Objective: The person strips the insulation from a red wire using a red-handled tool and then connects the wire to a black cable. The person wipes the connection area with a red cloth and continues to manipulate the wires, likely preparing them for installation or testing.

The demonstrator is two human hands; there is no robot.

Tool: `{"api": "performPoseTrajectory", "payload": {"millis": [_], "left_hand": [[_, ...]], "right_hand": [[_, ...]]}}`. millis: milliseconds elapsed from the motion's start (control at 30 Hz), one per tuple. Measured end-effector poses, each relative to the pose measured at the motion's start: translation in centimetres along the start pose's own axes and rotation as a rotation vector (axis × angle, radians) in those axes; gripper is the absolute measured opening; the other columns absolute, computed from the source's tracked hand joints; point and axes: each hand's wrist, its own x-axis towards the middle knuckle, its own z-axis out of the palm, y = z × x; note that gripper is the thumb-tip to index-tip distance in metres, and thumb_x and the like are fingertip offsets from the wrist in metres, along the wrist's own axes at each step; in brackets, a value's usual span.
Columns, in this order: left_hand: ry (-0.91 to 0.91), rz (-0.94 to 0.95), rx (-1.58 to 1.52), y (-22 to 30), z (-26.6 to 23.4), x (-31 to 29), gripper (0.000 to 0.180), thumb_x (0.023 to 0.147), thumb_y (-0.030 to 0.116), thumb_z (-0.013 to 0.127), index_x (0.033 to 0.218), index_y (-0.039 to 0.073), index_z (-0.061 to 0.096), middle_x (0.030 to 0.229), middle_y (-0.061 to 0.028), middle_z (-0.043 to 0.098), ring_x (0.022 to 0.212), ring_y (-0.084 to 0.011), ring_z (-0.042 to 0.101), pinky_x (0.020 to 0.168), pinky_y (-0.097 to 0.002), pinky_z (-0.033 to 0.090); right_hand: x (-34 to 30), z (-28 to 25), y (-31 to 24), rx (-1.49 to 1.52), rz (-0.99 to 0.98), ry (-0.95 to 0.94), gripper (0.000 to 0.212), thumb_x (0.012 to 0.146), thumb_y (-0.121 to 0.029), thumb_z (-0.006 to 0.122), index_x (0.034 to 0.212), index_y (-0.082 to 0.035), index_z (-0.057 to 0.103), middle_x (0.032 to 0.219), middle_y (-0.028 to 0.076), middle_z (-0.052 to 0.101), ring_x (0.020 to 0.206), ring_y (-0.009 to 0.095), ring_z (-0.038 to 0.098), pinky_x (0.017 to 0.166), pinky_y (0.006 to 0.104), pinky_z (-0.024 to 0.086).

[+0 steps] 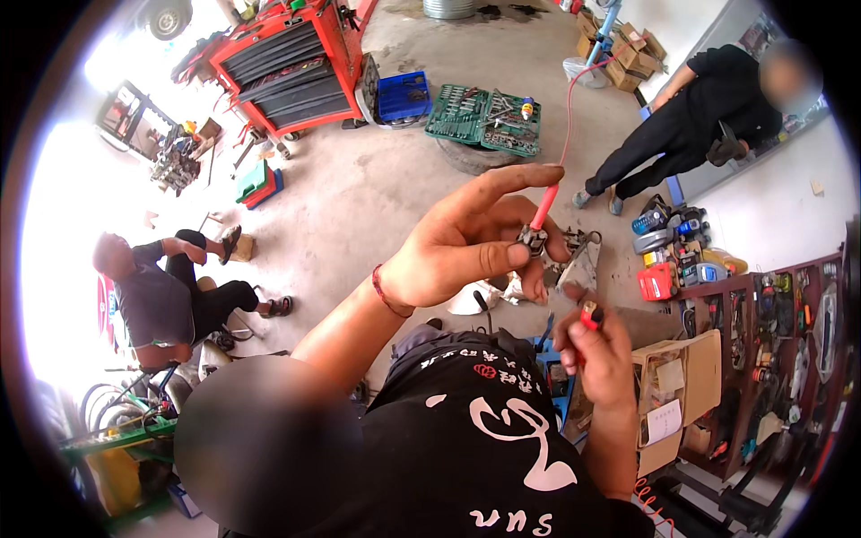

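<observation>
My left hand, a red cord on its wrist, is raised in the middle of the view. Its thumb and fingers pinch a small grey connector. A red probe tip enters the connector from above, and its thin red wire runs up and away. Lower right, my right hand is closed around a small red and black piece that sticks out above the fingers. The two hands are a short gap apart. My black printed shirt fills the lower view.
A red tool cabinet, a blue crate and open green socket cases stand on the concrete floor. One person sits at left, another stands at right. Tool shelves, a cardboard box and power tools crowd the right.
</observation>
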Motion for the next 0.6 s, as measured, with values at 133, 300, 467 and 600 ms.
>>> {"api": "performPoseTrajectory", "payload": {"millis": [133, 300, 467, 600], "left_hand": [[0.012, 0.013, -0.025, -0.3, 0.6, 0.4, 0.065, 0.092, 0.001, 0.063, 0.146, 0.008, 0.026, 0.108, -0.0259, 0.061, 0.078, -0.0272, 0.068, 0.073, -0.0390, 0.057], [0.037, -0.030, 0.010, 0.4, 0.9, 0.0, 0.061, 0.091, -0.001, 0.063, 0.142, 0.005, 0.031, 0.108, -0.0251, 0.062, 0.080, -0.0256, 0.068, 0.072, -0.0367, 0.058], [0.078, -0.030, 0.096, 0.9, 0.5, -0.6, 0.052, 0.091, -0.008, 0.060, 0.137, 0.001, 0.040, 0.110, -0.0250, 0.063, 0.082, -0.0238, 0.068, 0.075, -0.0342, 0.058], [0.116, -0.019, 0.196, 1.5, 0.7, -0.5, 0.048, 0.090, -0.013, 0.056, 0.135, 0.000, 0.044, 0.119, -0.0225, 0.060, 0.085, -0.0200, 0.067, 0.077, -0.0318, 0.057]], "right_hand": [[1.9, 0.3, -3.9, 0.010, -0.202, -0.040, 0.032, 0.098, -0.022, 0.054, 0.122, -0.002, 0.050, 0.085, 0.003, 0.058, 0.064, 0.005, 0.047, 0.054, 0.0179, 0.035], [3.3, 2.2, -5.4, -0.176, -0.498, -0.007, 0.028, 0.093, -0.010, 0.067, 0.115, -0.001, 0.053, 0.091, 0.002, 0.058, 0.074, 0.005, 0.053, 0.065, 0.0192, 0.044], [4.6, 2.2, -6.8, -0.502, -0.607, 0.056, 0.032, 0.088, -0.019, 0.076, 0.105, -0.001, 0.056, 0.083, 0.002, 0.061, 0.072, 0.005, 0.056, 0.062, 0.0205, 0.046], [4.6, 3.0, -7.9, -0.788, -0.591, 0.194, 0.035, 0.080, -0.023, 0.081, 0.096, -0.004, 0.056, 0.068, 0.004, 0.063, 0.057, 0.011, 0.061, 0.054, 0.0252, 0.049]]}}
